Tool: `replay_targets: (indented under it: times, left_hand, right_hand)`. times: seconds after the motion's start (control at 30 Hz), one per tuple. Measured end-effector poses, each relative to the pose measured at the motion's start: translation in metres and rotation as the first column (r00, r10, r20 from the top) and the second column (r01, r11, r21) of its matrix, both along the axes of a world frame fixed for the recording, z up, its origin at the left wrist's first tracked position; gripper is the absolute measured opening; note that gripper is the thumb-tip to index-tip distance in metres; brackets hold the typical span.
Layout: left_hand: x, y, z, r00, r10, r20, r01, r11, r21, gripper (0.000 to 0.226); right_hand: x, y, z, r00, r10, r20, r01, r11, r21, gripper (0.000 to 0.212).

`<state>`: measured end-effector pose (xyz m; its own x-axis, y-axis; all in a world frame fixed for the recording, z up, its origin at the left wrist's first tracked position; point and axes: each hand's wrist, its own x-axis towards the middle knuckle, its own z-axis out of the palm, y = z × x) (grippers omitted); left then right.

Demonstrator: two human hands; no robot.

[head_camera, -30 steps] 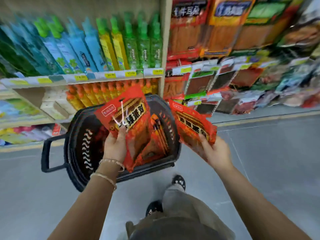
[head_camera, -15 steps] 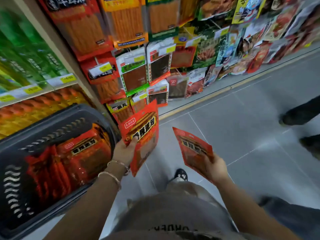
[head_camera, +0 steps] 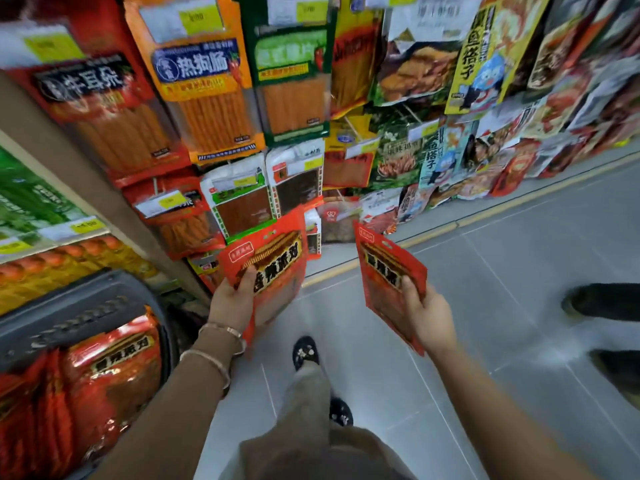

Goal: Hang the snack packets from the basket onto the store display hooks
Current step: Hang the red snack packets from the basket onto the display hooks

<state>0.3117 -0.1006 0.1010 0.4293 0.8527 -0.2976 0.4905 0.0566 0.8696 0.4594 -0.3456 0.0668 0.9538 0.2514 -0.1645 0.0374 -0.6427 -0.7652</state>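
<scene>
My left hand (head_camera: pixel 232 299) grips a red snack packet (head_camera: pixel 273 261) by its lower left side, holding it upright just in front of the lowest row of hanging packets. A second red packet (head_camera: pixel 388 271) of the same kind is held in my right hand (head_camera: pixel 429 315), out over the floor to the right. The dark basket (head_camera: pixel 79 306) sits at lower left with more red packets (head_camera: pixel 110 368) inside. The display hooks themselves are hidden behind the hanging goods (head_camera: pixel 239 199).
A wall of hanging snack packets (head_camera: pixel 408 109) fills the upper frame and runs off to the right. A shelf post (head_camera: pixel 100 199) separates it from shelves of bottles (head_camera: pixel 55 261) at left. Another person's dark shoes (head_camera: pixel 602 301) stand on the grey floor at right.
The view swung right from the basket to the hanging display. Both hands carried their packets away from the basket and up toward the lower rows of hanging goods.
</scene>
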Motion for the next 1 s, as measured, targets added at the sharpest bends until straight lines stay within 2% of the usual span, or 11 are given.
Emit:
replay_targets:
  times: [0.07, 0.2, 0.33, 0.43, 0.53, 0.67, 0.73, 0.8, 0.87, 1.0]
  left_hand:
    - [0.027, 0.016, 0.024, 0.998, -0.001, 0.064, -0.002, 0.999, 0.051, 0.026]
    - [0.069, 0.058, 0.082, 0.986, -0.042, 0.161, 0.005, 0.975, 0.224, 0.028]
    - [0.097, 0.102, 0.139, 0.95, -0.039, 0.31, -0.089, 0.918, 0.387, 0.016]
    - [0.112, 0.127, 0.176, 0.915, -0.072, 0.398, -0.118, 0.893, 0.433, 0.013]
    - [0.125, 0.146, 0.209, 0.888, -0.125, 0.442, -0.112, 0.874, 0.472, 0.014]
    - [0.138, 0.164, 0.239, 0.821, -0.14, 0.554, -0.162, 0.872, 0.461, 0.014]
    - [0.144, 0.168, 0.251, 0.759, -0.143, 0.636, -0.18, 0.892, 0.415, 0.014]
    - [0.149, 0.172, 0.262, 0.679, -0.159, 0.717, -0.128, 0.936, 0.329, 0.005]
    - [0.152, 0.177, 0.271, 0.608, -0.169, 0.775, -0.07, 0.962, 0.265, 0.011]
    - [0.159, 0.18, 0.284, 0.529, -0.228, 0.818, -0.004, 0.963, 0.271, 0.016]
  right_hand:
    - [0.031, 0.026, 0.023, 0.996, 0.023, 0.092, -0.027, 0.999, 0.038, 0.039]
    - [0.086, 0.078, 0.085, 0.958, 0.07, 0.279, -0.124, 0.976, 0.18, 0.025]
    - [0.135, 0.122, 0.152, 0.899, 0.071, 0.432, -0.233, 0.913, 0.336, 0.023]
    - [0.161, 0.153, 0.201, 0.849, 0.045, 0.527, -0.287, 0.876, 0.388, 0.008]
    - [0.179, 0.182, 0.245, 0.808, 0.018, 0.589, -0.328, 0.845, 0.423, 0.017]
    - [0.2, 0.217, 0.287, 0.796, 0.019, 0.604, -0.381, 0.793, 0.476, 0.018]
    - [0.206, 0.234, 0.309, 0.787, 0.0, 0.616, -0.41, 0.747, 0.524, 0.013]
    - [0.216, 0.25, 0.331, 0.791, -0.026, 0.612, -0.424, 0.697, 0.578, 0.009]
    - [0.225, 0.263, 0.35, 0.808, -0.028, 0.588, -0.432, 0.651, 0.625, 0.007]
    - [0.243, 0.285, 0.385, 0.816, 0.002, 0.579, -0.468, 0.589, 0.658, 0.009]
